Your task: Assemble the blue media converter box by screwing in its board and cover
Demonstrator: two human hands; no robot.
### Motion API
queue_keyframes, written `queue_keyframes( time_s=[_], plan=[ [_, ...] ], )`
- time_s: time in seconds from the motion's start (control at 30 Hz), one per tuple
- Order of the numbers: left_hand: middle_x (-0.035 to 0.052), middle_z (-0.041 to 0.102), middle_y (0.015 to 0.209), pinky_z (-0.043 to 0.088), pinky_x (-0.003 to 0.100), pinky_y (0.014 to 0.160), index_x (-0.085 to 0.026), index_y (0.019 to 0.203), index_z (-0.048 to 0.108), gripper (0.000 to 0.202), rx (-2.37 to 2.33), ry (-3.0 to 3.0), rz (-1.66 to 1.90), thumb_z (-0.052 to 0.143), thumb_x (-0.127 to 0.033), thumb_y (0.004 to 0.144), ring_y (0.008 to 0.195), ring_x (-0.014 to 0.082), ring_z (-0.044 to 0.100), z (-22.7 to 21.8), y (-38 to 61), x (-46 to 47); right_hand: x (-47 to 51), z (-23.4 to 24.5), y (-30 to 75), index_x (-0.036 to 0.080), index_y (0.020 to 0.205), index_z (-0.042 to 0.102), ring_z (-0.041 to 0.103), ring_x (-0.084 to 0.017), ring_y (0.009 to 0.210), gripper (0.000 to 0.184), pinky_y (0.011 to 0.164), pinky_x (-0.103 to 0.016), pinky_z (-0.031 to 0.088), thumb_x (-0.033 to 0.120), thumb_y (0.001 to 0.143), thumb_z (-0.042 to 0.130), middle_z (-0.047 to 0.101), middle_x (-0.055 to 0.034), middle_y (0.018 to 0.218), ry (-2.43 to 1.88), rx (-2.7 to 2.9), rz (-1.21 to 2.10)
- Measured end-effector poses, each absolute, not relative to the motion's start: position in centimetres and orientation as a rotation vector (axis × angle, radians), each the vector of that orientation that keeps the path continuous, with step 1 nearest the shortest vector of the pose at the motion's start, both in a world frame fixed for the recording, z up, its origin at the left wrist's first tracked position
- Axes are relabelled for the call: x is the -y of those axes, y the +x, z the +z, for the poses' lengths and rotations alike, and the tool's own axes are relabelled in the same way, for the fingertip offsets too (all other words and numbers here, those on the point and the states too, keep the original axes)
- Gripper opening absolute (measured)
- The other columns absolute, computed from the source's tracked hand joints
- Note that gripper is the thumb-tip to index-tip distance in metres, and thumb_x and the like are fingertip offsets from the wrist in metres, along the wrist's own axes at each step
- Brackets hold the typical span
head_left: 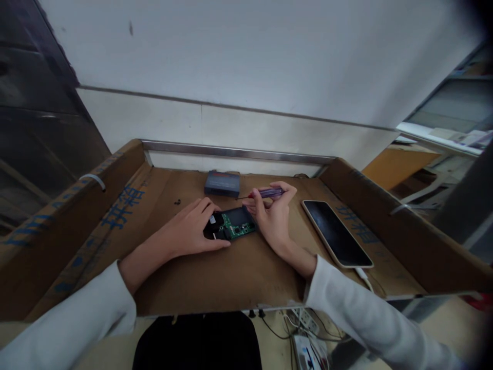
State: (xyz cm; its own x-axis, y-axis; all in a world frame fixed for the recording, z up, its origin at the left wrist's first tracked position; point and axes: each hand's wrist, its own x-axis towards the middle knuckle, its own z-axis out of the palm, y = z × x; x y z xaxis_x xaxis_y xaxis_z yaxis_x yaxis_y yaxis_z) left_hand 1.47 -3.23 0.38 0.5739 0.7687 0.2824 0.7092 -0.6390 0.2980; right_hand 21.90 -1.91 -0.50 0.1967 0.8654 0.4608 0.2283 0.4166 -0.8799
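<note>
My left hand point(194, 226) grips the left end of a small opened electronic device point(239, 226), thumb along its near edge and fingers over the far side. Its green circuit board and black housing face up on the cardboard. In my right hand point(275, 218) is a screwdriver point(271, 192) with a purple handle, its thin shaft pointing left above the far edge of the board. Some fingers of that hand are close to the board's right end; whether they touch it I cannot tell. Just behind stands a dark grey box point(222, 183).
A phone point(337, 234) with a white cable point(364, 277) plugged in lies to the right. Tiny dark pieces point(177, 202) lie left of the box. Cardboard walls point(385, 216) border the work surface on both sides. Below its front edge are a power strip point(308, 321) and cords.
</note>
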Motion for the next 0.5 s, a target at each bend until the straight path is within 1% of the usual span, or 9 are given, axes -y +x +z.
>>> queue_keyframes(
  time_s=[0.17, 0.33, 0.5],
  plan=[
    [0.0089, 0.053, 0.112, 0.042, 0.041, 0.097, -0.019, 0.120, 0.052, 0.058, -1.076, 2.625, 0.524, 0.061, -0.057, 0.076, 0.107, 0.0259, 0.053, 0.6, 0.2, 1.8, 1.7, 0.2, 22.2, 0.029, 0.106, 0.028, 0.070, -0.020, 0.060, 0.042, 0.040, -0.029, 0.057, 0.044, 0.083, 0.060, 0.064, -0.0064, 0.096, -1.044, 1.207, 0.651],
    [0.0101, 0.052, 0.118, 0.042, 0.040, 0.099, -0.019, 0.124, 0.051, 0.059, -1.045, 2.517, 0.522, 0.062, -0.053, 0.077, 0.111, 0.0252, 0.053, 0.8, -0.4, 1.0, 1.9, 0.4, 22.1, 0.030, 0.105, 0.028, 0.070, -0.020, 0.059, 0.041, 0.039, -0.029, 0.057, 0.042, 0.083, 0.060, 0.063, -0.0059, 0.095, -0.989, 1.229, 0.652],
    [0.0093, 0.054, 0.116, 0.042, 0.043, 0.100, -0.021, 0.122, 0.052, 0.056, -1.057, 2.482, 0.551, 0.063, -0.052, 0.076, 0.111, 0.0261, 0.053, 0.9, -0.4, 1.3, 2.1, 0.3, 21.9, 0.031, 0.103, 0.028, 0.070, -0.021, 0.059, 0.041, 0.038, -0.030, 0.056, 0.042, 0.082, 0.062, 0.062, -0.0067, 0.099, -0.976, 1.233, 0.679]
  ],
)
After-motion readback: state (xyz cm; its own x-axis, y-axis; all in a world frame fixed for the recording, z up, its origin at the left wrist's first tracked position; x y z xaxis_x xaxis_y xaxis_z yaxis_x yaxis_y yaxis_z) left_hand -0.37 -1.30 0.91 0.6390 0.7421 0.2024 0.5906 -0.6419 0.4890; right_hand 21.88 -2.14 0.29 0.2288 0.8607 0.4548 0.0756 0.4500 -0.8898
